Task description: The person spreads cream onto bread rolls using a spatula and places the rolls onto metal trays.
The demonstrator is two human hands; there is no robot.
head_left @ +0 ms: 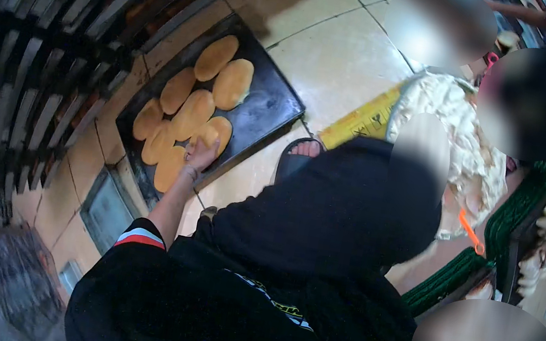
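Head: bread (223,128) partly behind left hand (200,154)

The left forearm (172,201) reaches forward, bare, from a short black sleeve (140,241) trimmed in white and red, with what looks like a thin band at the wrist (191,172). The left hand (201,153) points ahead, fingers bent, their closure too small to read. A dark-clad leg (331,208) is folded, knee toward the right.
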